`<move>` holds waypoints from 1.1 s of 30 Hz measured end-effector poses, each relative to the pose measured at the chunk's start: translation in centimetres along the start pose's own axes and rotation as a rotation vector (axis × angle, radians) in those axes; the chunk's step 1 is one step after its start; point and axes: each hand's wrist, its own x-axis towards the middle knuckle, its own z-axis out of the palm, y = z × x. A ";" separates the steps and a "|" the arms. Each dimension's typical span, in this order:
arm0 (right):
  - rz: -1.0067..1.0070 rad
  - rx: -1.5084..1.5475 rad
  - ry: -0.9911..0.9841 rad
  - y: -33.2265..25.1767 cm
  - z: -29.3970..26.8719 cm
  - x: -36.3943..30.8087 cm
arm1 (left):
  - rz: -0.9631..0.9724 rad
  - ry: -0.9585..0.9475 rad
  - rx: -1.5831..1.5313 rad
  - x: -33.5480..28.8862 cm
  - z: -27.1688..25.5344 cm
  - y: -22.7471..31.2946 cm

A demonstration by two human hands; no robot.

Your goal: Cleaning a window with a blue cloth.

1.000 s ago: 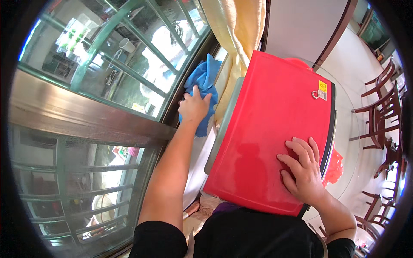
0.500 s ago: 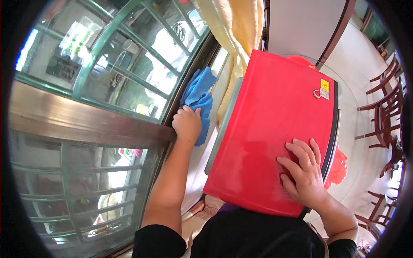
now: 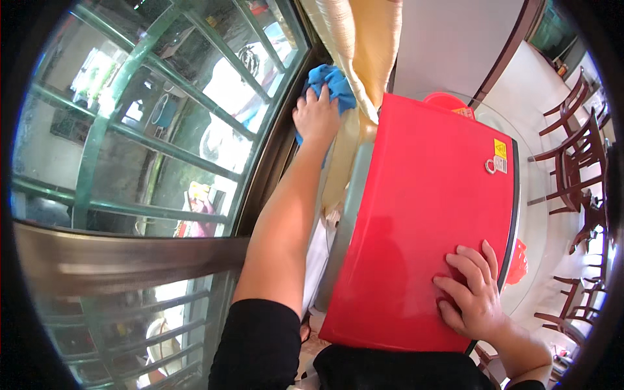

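A bunched blue cloth [image 3: 338, 86] lies against the dark window frame, near its far end. My left hand [image 3: 316, 117] presses on the cloth, fingers curled over it, with the arm stretched forward along the sill. On the right stands a large red box-like appliance [image 3: 422, 214] with a smooth top and a yellow sticker. My right hand [image 3: 473, 289] rests on that top near its right edge, fingers spread, holding nothing.
A barred glass window [image 3: 162, 143] fills the left side, with a wide metal frame rail [image 3: 130, 260]. A yellow curtain [image 3: 374, 52] hangs just past the cloth. Beyond the red appliance are a glass table [image 3: 536, 214] and several wooden chairs [image 3: 572, 162].
My left hand has slid the blue cloth forward along the window frame, toward the curtain. My right hand stays spread on the red top. The whole view has shifted slightly.
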 end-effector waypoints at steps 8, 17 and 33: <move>0.014 -0.069 -0.063 -0.5 0.3 -0.4 | -0.127 -0.133 -0.083 7.8 4.1 3.3; -0.015 -0.105 -0.073 -0.9 0.5 -0.5 | -0.130 0.074 -0.126 3.9 2.7 2.0; -0.046 -0.069 0.007 -0.2 0.3 -0.7 | -0.120 0.085 0.048 -17.7 -10.2 -4.6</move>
